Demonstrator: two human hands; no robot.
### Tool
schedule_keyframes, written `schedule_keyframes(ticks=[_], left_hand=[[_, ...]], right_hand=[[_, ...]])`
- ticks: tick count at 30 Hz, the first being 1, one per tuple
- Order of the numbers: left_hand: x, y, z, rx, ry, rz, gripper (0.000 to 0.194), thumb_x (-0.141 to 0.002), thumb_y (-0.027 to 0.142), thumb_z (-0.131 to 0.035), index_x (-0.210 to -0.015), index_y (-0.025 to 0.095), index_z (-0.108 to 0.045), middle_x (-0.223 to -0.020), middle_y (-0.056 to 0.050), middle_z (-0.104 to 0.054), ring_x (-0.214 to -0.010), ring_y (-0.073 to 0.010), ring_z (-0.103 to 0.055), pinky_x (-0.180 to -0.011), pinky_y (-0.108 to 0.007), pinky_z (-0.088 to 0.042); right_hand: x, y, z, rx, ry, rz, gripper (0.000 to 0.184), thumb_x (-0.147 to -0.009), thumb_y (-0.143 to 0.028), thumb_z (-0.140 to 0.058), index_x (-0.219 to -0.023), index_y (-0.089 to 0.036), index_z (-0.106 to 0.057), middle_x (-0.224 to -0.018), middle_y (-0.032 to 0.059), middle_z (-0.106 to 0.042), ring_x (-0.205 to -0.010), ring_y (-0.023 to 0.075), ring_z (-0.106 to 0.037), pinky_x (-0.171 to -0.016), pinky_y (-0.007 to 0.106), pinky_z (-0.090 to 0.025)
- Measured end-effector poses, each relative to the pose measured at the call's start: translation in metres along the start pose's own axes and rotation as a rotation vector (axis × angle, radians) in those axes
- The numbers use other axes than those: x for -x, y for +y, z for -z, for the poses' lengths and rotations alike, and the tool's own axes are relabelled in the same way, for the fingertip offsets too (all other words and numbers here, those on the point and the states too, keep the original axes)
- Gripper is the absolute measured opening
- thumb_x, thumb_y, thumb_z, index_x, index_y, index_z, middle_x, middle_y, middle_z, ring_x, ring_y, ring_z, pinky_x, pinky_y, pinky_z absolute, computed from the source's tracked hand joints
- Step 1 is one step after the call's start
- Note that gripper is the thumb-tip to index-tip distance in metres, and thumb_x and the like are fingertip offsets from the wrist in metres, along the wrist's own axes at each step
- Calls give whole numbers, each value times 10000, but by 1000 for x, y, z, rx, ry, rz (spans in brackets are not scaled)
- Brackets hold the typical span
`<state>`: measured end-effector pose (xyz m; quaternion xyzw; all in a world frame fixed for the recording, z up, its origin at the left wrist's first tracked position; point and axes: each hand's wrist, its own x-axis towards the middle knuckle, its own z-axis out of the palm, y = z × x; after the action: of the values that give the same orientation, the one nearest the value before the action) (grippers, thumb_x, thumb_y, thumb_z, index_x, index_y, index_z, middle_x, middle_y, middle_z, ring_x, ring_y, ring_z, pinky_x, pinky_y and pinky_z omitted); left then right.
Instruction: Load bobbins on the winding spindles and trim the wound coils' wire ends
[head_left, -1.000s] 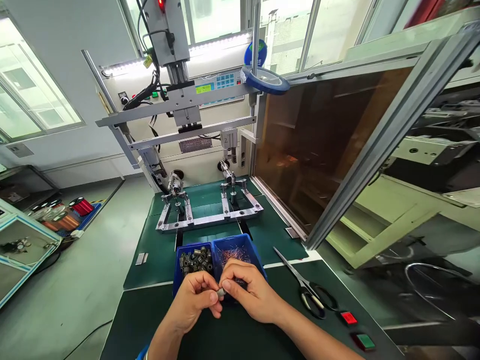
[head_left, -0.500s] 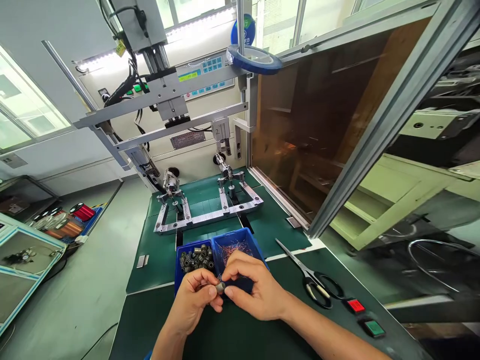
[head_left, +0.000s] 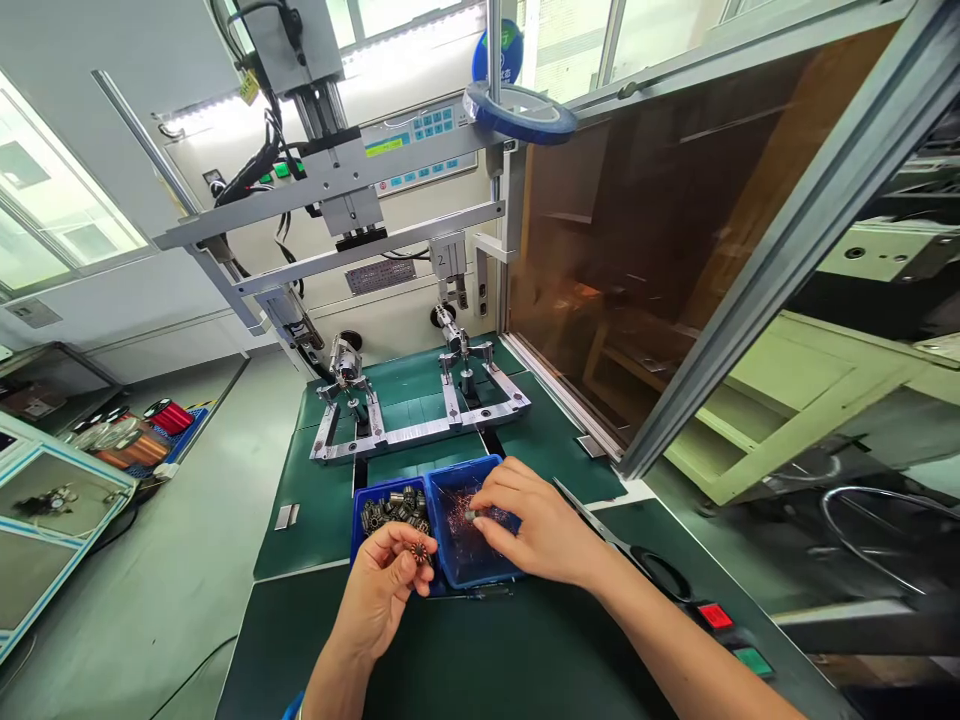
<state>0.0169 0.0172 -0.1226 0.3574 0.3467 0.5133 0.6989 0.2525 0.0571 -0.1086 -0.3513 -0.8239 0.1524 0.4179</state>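
My left hand is closed on a small wound motor core, its round end facing up with copper-coloured wire round the edge. It is at the front of a blue bin holding several similar metal cores. Over a second blue bin, my right hand pinches a small grey piece between thumb and fingers. Fine copper wire scraps lie in that bin. What the grey piece is exactly, I cannot tell.
Behind the bins stands a metal fixture frame beneath a winding machine. Scissors lie partly behind my right forearm, near a red button and a green button. A thin tool lies before the bins.
My hands have moved apart. The right one has gone over the wire-scrap bin with the small grey piece; the left one keeps the core, whose wound end now shows.
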Motion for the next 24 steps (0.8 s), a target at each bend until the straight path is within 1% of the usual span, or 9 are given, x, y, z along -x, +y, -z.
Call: schedule_keyframes(ticks=[2, 4, 6, 9, 12, 16, 19, 22, 24], left_hand=[[0, -2, 1, 7, 12, -4, 291, -695, 305, -855, -872, 136, -699, -915, -89, -698, -665, -117, -646, -588, -186, -532], [0, -4, 0, 7, 17, 14, 275, -727, 304, -834, -881, 127, -690, -938, -99, -697, -704, -134, -663, -624, -203, -552], [0, -7, -3, 3, 0, 32, 275, -739, 297, -826, -877, 120, -669, -926, -93, -692, -716, -139, -668, -638, -212, -562], [1, -12, -8, 7, -52, 50, 289, -745, 266, -823, -883, 131, -608, -887, -54, -673, -677, -108, -646, -633, -204, -560], [2, -16, -11, 13, -94, 64, 338, -735, 264, -831, -870, 141, -547, -793, -10, -630, -654, -96, -630, -616, -194, -553], [3, -16, -15, -13, -94, 104, 404, -713, 288, -849, -833, 136, -494, -765, -7, -612, -693, -134, -664, -611, -199, -550], [4, -15, -16, -9, -110, 109, 420, -718, 300, -847, -838, 139, -478, -810, -23, -635, -695, -134, -674, -610, -189, -547], [4, -15, -13, 8, -136, 73, 410, -734, 313, -835, -867, 146, -484, -833, -31, -656, -693, -129, -679, -605, -182, -551], [4, -16, -10, 12, -147, 56, 397, -748, 323, -823, -891, 150, -495, -819, -31, -660, -689, -130, -682, -596, -178, -554]], right_hand=[[0, -2, -3, -14, -40, -14, 112, -815, -162, -577, -890, -166, -660, -804, 53, -610, -812, 194, -489, -762, 395, -422], [1, -7, -7, -98, -15, -28, 150, -813, -184, -592, -939, -169, -672, -822, 55, -610, -818, 192, -497, -767, 394, -428], [3, -15, -14, -249, 10, -63, 217, -805, -229, -633, -1010, -174, -680, -878, 65, -613, -841, 189, -523, -770, 382, -444], [6, -25, -28, -488, -38, -144, 301, -794, -308, -690, -1075, -201, -696, -963, 75, -606, -898, 184, -568, -811, 366, -466], [9, -31, -38, -650, -26, -211, 181, -830, -311, -665, -956, -206, -742, -950, 73, -605, -886, 160, -594, -816, 330, -478], [10, -31, -43, -774, 146, -279, 141, -825, -298, -675, -771, -175, -716, -883, 58, -595, -807, 125, -585, -733, 266, -473], [10, -29, -43, -830, 218, -299, 149, -819, -308, -687, -744, -180, -702, -877, 49, -585, -779, 111, -570, -728, 258, -468], [11, -25, -42, -874, 179, -279, 114, -823, -315, -686, -824, -211, -733, -908, 56, -599, -822, 126, -578, -742, 266, -475], [11, -22, -41, -866, 107, -243, 138, -812, -322, -699, -907, -234, -746, -977, 70, -609, -900, 154, -590, -776, 291, -482]])
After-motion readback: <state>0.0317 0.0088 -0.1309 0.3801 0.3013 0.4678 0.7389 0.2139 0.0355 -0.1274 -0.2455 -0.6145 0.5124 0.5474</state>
